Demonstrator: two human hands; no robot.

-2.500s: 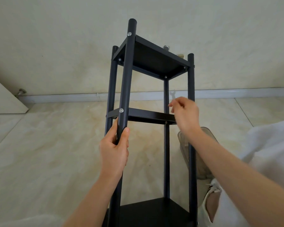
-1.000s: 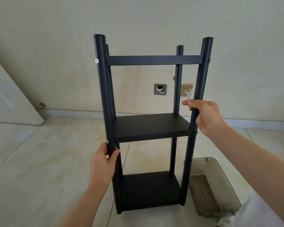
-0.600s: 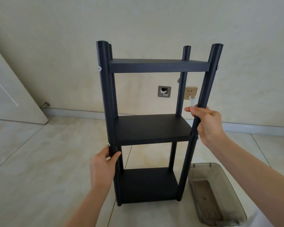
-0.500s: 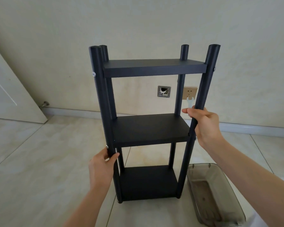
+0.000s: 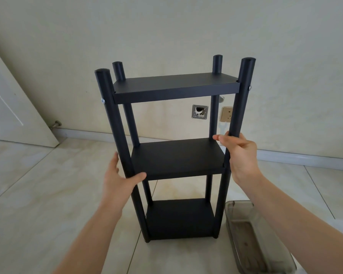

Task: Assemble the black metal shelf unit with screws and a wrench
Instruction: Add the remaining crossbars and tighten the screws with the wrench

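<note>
From where I watch, the job looks close to finished. At the far left a white door (image 5: 12, 107) leans into view, with the tiled floor (image 5: 48, 204) under everything. My left hand (image 5: 119, 180) is half spread around the front left post (image 5: 115, 135) at the level of the middle shelf: the fingers are extended behind the post and the thumb crosses in front of it onto the shelf edge, a loose steadying hold, not a tight one. A bright screw (image 5: 102, 100) shows on that post at the top shelf. The black shelf unit (image 5: 174, 161) stands upright on the floor near the wall, all four posts up and top, middle and bottom shelves seated and level as far as I can judge. Behind it the wall carries an open box (image 5: 200, 111) and a socket (image 5: 226, 115). My right hand (image 5: 240, 155) curls round the front right post (image 5: 240, 107), and a pale wrench (image 5: 222, 128) tip peeks just above its fingers, seemingly held along with the post. Another screw (image 5: 249, 87) shows near that post's top. A smoky plastic tray (image 5: 259, 240) sits on the floor at lower right. I judge that what is left is checking tightness; the lower joints are hidden from me.
</note>
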